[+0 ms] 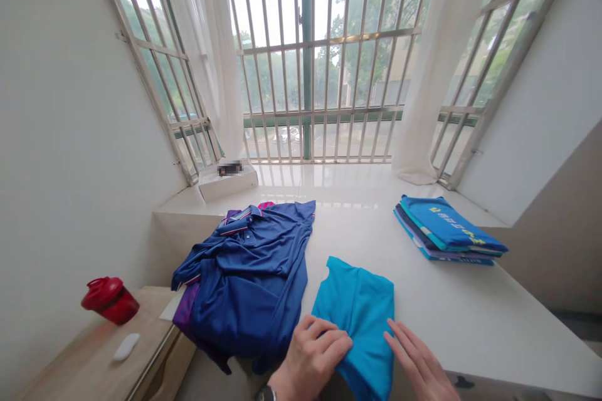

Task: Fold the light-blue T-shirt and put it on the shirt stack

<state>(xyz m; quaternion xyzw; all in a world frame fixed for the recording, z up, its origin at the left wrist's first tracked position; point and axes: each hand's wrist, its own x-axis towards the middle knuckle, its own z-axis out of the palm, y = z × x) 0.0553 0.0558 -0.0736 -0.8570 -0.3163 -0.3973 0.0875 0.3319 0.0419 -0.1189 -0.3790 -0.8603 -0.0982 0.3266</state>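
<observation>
A turquoise shirt (364, 301), partly folded into a narrow shape, lies at the near edge of the white surface, its lower end hanging toward me. My left hand (316, 351) has its fingers curled onto the fabric at the shirt's left side, bunching creases there; the thumb is hidden. Along the right edge of the same shirt, my right hand (418, 357) rests with fingers stretched out, fingertips touching the cloth. Just left of it a navy polo shirt (254, 269) is spread out over other garments, with purple cloth (187, 310) showing beneath.
Folded shirts (451, 225) form a stack at the right of the white ledge (348, 213). A white box (229, 183) stands at the back left, near the barred window (324, 75). On a wooden desk (84, 351) are a red shaker cup (111, 302) and a white mouse-like object (126, 347).
</observation>
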